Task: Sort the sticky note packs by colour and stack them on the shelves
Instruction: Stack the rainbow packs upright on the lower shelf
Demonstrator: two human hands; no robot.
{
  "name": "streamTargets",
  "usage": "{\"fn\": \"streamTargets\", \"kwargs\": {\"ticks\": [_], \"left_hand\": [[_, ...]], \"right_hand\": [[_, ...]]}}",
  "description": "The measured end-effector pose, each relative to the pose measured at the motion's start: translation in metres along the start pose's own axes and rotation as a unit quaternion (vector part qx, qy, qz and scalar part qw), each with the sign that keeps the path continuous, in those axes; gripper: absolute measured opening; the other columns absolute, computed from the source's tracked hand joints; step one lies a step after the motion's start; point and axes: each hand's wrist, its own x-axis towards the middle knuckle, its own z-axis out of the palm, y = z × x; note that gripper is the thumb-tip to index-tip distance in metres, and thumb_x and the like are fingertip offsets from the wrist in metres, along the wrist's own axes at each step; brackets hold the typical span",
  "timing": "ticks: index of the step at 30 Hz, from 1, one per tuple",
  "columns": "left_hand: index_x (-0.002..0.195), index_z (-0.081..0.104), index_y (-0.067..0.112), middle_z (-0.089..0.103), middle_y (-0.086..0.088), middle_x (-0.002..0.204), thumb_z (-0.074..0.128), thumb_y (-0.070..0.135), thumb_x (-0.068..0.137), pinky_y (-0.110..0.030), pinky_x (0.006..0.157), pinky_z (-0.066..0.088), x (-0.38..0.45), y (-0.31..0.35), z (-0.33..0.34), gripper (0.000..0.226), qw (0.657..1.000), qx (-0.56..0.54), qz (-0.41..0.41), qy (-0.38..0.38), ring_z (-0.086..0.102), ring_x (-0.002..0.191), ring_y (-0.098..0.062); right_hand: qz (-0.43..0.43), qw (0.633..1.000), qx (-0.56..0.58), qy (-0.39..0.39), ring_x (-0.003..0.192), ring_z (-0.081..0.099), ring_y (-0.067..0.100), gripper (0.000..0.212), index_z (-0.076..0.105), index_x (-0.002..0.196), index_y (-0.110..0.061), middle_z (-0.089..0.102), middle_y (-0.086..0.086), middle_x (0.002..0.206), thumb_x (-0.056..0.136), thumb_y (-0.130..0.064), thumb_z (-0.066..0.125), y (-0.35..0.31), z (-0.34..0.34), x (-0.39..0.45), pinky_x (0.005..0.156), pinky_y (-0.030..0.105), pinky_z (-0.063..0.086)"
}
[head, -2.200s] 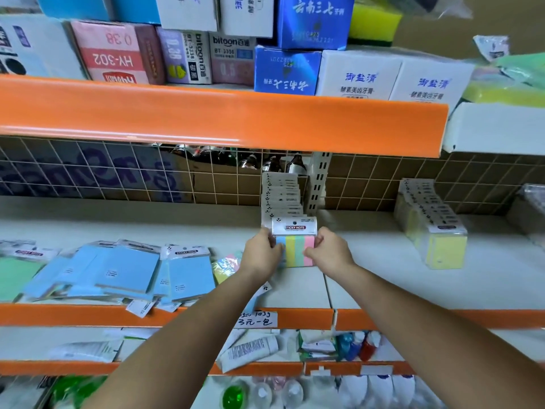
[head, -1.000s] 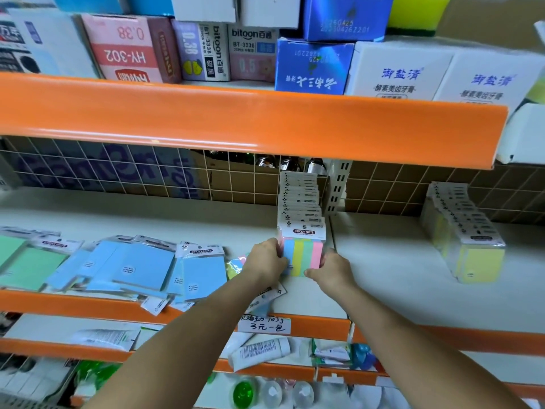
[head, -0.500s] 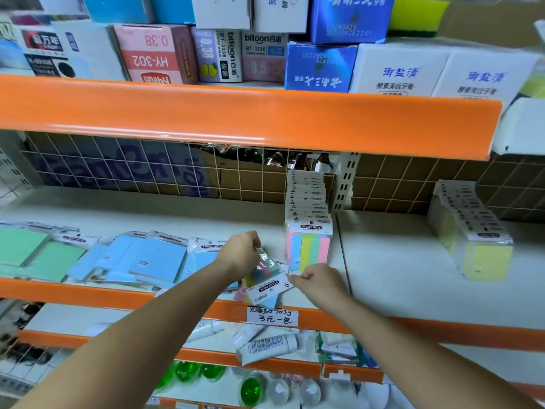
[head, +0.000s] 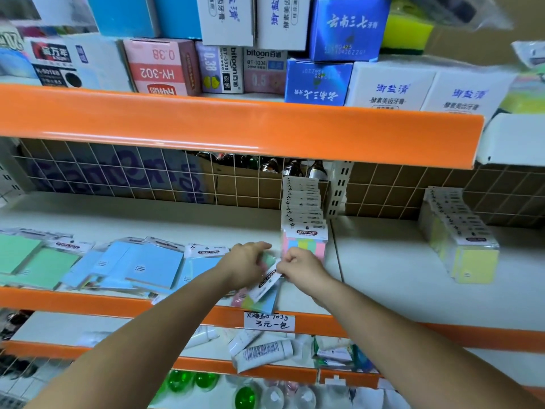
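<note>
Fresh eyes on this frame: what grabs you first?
The two hands at centre: the left hand and right hand both grip one multicolour sticky note pack at the shelf's front edge. Right behind stands a neat row of multicolour packs, with a yellow row to the right. On the left, blue packs lie in a loose heap.

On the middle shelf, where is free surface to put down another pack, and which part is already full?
One bare patch lies between the multicolour row and the yellow row. Another is the back strip between the wire grid and the blue packs. The front left is crowded: green packs and blue packs overlap up to the left hand.
</note>
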Motion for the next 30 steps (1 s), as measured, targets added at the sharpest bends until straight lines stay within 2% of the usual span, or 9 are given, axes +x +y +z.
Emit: {"fn": "streamTargets", "kwargs": {"ticks": [3, 7, 9, 12, 15, 18, 23, 26, 30], "left_hand": [[0.138, 0.046, 0.023, 0.052, -0.007, 0.137, 0.053, 0.012, 0.083, -0.041, 0.101, 0.04, -0.001, 0.005, -0.013, 0.056, 0.999, -0.031, 0.006, 0.015, 0.042, 0.127, -0.03], [0.114, 0.062, 0.021, 0.064, -0.003, 0.118, 0.054, 0.027, 0.066, -0.04, 0.096, 0.045, -0.004, 0.009, -0.022, 0.049, 0.989, -0.148, -0.004, 0.022, 0.055, 0.113, -0.024], [0.099, 0.067, 0.016, 0.07, -0.005, 0.103, 0.059, 0.013, 0.07, -0.04, 0.091, 0.051, -0.005, 0.011, -0.02, 0.03, 0.967, -0.257, 0.006, -0.003, 0.063, 0.098, -0.021], [0.088, 0.067, 0.009, 0.069, -0.011, 0.085, 0.061, 0.002, 0.067, -0.036, 0.077, 0.052, -0.002, 0.01, -0.014, 0.023, 0.937, -0.347, 0.009, -0.034, 0.062, 0.079, -0.024], [0.082, 0.057, -0.009, 0.052, -0.007, 0.074, 0.064, -0.007, 0.074, -0.02, 0.066, 0.043, -0.001, 0.013, -0.01, 0.011, 0.933, -0.357, 0.003, -0.041, 0.049, 0.071, -0.018], [0.081, 0.055, -0.002, 0.045, -0.01, 0.073, 0.063, -0.01, 0.08, -0.012, 0.053, 0.042, -0.004, 0.02, -0.005, 0.012, 0.929, -0.366, 0.007, -0.048, 0.047, 0.062, -0.016], [0.066, 0.047, 0.01, 0.047, -0.007, 0.065, 0.065, -0.007, 0.08, -0.016, 0.054, 0.048, 0.001, 0.023, 0.012, 0.029, 0.927, -0.374, -0.027, -0.004, 0.05, 0.06, -0.017], [0.068, 0.053, 0.011, 0.057, -0.005, 0.068, 0.066, -0.002, 0.081, -0.03, 0.069, 0.052, 0.008, 0.027, 0.025, 0.023, 0.936, -0.345, -0.06, 0.039, 0.055, 0.065, -0.019], [0.077, 0.058, 0.008, 0.059, -0.006, 0.075, 0.059, 0.004, 0.082, -0.028, 0.064, 0.041, 0.009, 0.039, 0.041, 0.007, 0.961, -0.266, -0.041, 0.063, 0.051, 0.071, -0.02]], "right_hand": [[-0.022, 0.998, 0.061, 0.014, 0.075, 0.064, 0.033, 0.012, 0.049, 0.059, -0.024, 0.057, 0.005, 0.068, 0.063, -0.022, 0.061, -0.022, -0.007, -0.005, 0.075, 0.048, 0.055], [-0.05, 0.996, 0.055, 0.056, 0.061, 0.054, 0.021, 0.018, 0.047, 0.071, -0.02, 0.057, 0.002, 0.069, 0.081, -0.009, 0.058, -0.037, -0.019, -0.003, 0.058, 0.026, 0.04], [-0.072, 0.994, 0.04, 0.071, 0.055, 0.046, 0.016, 0.021, 0.047, 0.07, -0.021, 0.051, -0.002, 0.065, 0.082, -0.006, 0.056, -0.041, -0.025, 0.0, 0.052, 0.023, 0.034], [-0.095, 0.993, 0.019, 0.071, 0.054, 0.044, 0.012, 0.025, 0.046, 0.07, -0.021, 0.049, -0.003, 0.062, 0.083, -0.001, 0.054, -0.044, -0.035, 0.002, 0.047, 0.021, 0.032], [-0.096, 0.993, -0.009, 0.064, 0.062, 0.051, 0.011, 0.019, 0.055, 0.073, -0.021, 0.057, -0.005, 0.066, 0.079, -0.005, 0.063, -0.044, -0.048, 0.003, 0.052, 0.02, 0.035], [-0.085, 0.995, -0.024, 0.052, 0.071, 0.058, 0.012, 0.015, 0.064, 0.086, -0.012, 0.063, -0.003, 0.078, 0.079, -0.019, 0.075, -0.038, -0.065, -0.001, 0.057, 0.021, 0.041], [-0.042, 0.995, -0.091, 0.013, 0.065, 0.063, 0.01, 0.019, 0.068, 0.084, -0.014, 0.071, -0.002, 0.077, 0.078, -0.029, 0.078, -0.006, -0.09, -0.013, 0.056, 0.025, 0.05], [-0.016, 0.984, -0.177, 0.001, 0.069, 0.065, 0.016, 0.011, 0.066, 0.082, -0.011, 0.069, 0.005, 0.077, 0.08, -0.019, 0.074, 0.019, -0.085, -0.014, 0.067, 0.036, 0.056], [-0.003, 0.979, -0.198, 0.042, 0.074, 0.066, 0.02, 0.01, 0.063, 0.073, -0.015, 0.067, 0.004, 0.076, 0.08, -0.02, 0.07, 0.034, -0.066, -0.007, 0.068, 0.032, 0.055]]}}
